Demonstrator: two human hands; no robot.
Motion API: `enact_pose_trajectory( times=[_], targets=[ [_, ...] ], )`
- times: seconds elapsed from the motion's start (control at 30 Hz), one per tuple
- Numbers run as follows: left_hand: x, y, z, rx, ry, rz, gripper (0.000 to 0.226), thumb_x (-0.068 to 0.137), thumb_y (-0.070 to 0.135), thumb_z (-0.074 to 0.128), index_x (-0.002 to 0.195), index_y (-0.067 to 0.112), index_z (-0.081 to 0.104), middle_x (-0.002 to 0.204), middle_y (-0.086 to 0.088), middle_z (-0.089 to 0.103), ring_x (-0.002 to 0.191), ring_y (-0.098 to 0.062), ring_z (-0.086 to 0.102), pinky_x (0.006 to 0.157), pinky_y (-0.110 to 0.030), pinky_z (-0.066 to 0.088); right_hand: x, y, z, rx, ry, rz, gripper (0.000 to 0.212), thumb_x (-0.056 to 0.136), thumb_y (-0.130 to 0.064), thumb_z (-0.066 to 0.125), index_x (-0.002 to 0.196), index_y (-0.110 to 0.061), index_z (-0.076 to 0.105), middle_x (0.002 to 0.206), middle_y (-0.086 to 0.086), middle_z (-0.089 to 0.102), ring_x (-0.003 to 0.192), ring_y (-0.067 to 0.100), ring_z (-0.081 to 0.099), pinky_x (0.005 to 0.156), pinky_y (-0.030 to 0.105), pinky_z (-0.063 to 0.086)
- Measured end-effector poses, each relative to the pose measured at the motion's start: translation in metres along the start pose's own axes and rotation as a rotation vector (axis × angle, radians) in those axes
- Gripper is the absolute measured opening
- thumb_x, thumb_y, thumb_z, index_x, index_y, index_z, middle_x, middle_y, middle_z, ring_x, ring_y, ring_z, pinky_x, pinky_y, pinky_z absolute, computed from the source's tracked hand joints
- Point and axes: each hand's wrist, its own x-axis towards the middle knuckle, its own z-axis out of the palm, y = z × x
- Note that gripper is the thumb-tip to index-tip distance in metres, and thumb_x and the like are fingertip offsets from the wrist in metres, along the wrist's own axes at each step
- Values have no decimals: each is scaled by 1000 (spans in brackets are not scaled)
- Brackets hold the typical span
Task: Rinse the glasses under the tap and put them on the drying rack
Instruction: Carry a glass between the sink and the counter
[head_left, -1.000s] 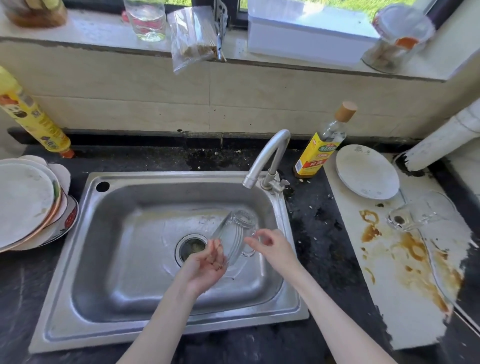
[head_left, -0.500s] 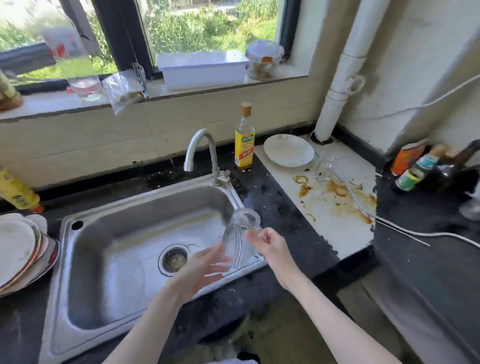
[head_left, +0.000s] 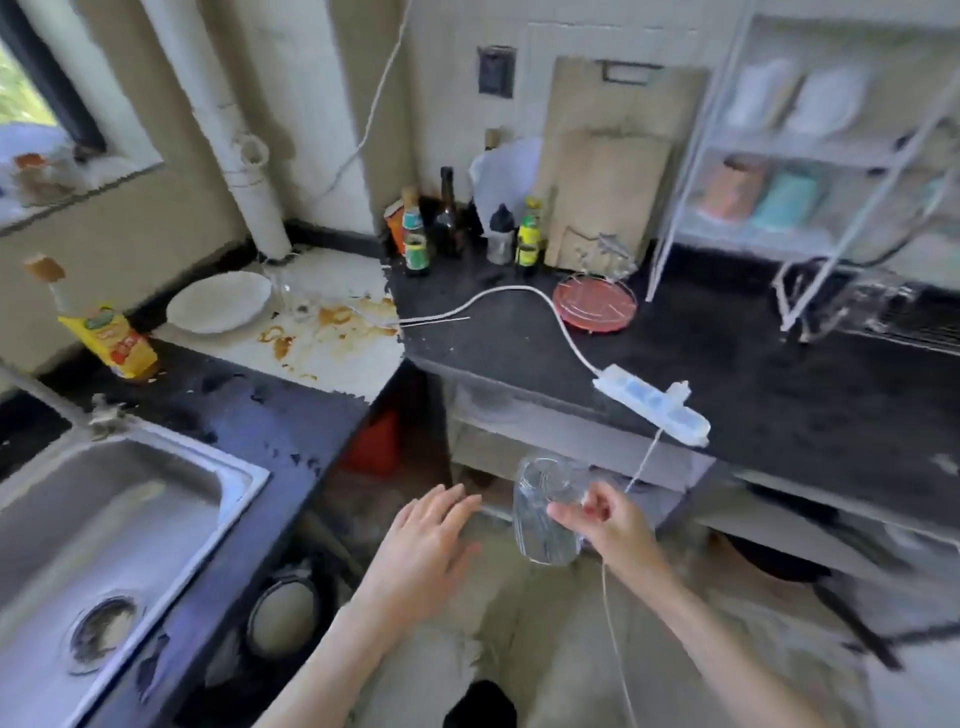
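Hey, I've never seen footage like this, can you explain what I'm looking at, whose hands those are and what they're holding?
There is no machine here. One wide-angle camera worn on a person's head looks forward and down, so the two bare arms reaching in from the bottom are that person's own. The right hand has its grip on a clear drinking glass, carried in the air over the floor. The left hand is open and holds nothing. At the left is the steel sink. The dark stone counter carries a white power strip, a round pink tray and sauce bottles. The white wire drying rack stands at the far right.
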Motion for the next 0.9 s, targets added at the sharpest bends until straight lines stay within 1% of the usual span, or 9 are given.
enact_pose_trajectory(
  times=[0.07, 0.17, 0.3, 0.43, 0.6, 0.67, 0.77, 0.83, 0.9],
  targets=[
    [17, 40, 13, 9, -43, 159, 44, 79, 40, 42, 120, 24, 49, 116, 0, 66, 107, -21, 64, 82, -35, 54, -25, 19, -43, -11, 129, 37, 45, 77, -30, 76, 68, -13, 34, 57, -5, 30, 44, 2, 31, 47, 16, 26],
    [46, 99, 31, -7, -137, 338, 42, 84, 40, 39, 121, 24, 50, 120, 0, 63, 113, -21, 60, 87, -39, 53, -60, 47, -99, -14, 315, 100, 50, 73, -34, 78, 65, -16, 33, 57, -6, 30, 51, 8, 29, 51, 21, 23],
    [89, 175, 52, -33, -221, 567, 43, 87, 42, 37, 124, 24, 50, 127, -2, 59, 118, -23, 56, 92, -43, 50, -98, 74, -165, 11, 484, 211, 45, 78, -36, 72, 68, -15, 34, 58, -6, 30, 48, 7, 28, 49, 17, 28],
    [144, 244, 72, -20, -249, 707, 43, 87, 44, 36, 122, 26, 53, 125, 1, 60, 117, -20, 58, 93, -35, 47, -108, 89, -230, 49, 649, 266, 42, 80, -36, 70, 68, -16, 35, 59, -7, 31, 51, 7, 30, 55, 22, 26],
    [231, 317, 98, -39, -283, 752, 42, 82, 41, 37, 117, 23, 55, 121, -2, 63, 112, -23, 61, 86, -37, 53, -76, 97, -323, 81, 774, 258, 45, 81, -33, 70, 65, -17, 31, 56, -9, 26, 52, 9, 26, 56, 28, 24],
    [267, 339, 105, -40, -266, 745, 44, 84, 38, 38, 120, 21, 58, 126, -3, 60, 118, -25, 57, 91, -41, 51, -56, 97, -355, 96, 793, 246, 45, 82, -34, 69, 66, -16, 30, 58, -7, 26, 54, 11, 27, 59, 28, 24],
    [318, 363, 114, -68, -245, 700, 46, 94, 35, 37, 138, 22, 42, 147, -1, 36, 140, -23, 29, 113, -39, 25, -22, 100, -396, 104, 815, 230, 44, 83, -36, 67, 67, -16, 31, 61, -4, 26, 56, 12, 27, 60, 29, 24],
    [345, 374, 123, -58, -274, 649, 50, 98, 36, 36, 146, 23, 27, 155, 0, 18, 145, -21, 9, 117, -35, 10, 0, 107, -420, 120, 810, 247, 44, 83, -38, 66, 69, -15, 32, 62, -2, 28, 57, 13, 29, 61, 30, 26],
    [368, 382, 131, -50, -299, 618, 52, 99, 38, 33, 147, 24, 22, 157, 0, 11, 145, -21, 2, 117, -33, 5, 23, 114, -444, 127, 812, 261, 45, 83, -39, 65, 68, -14, 31, 61, -1, 30, 58, 15, 31, 61, 30, 29]
  ],
)
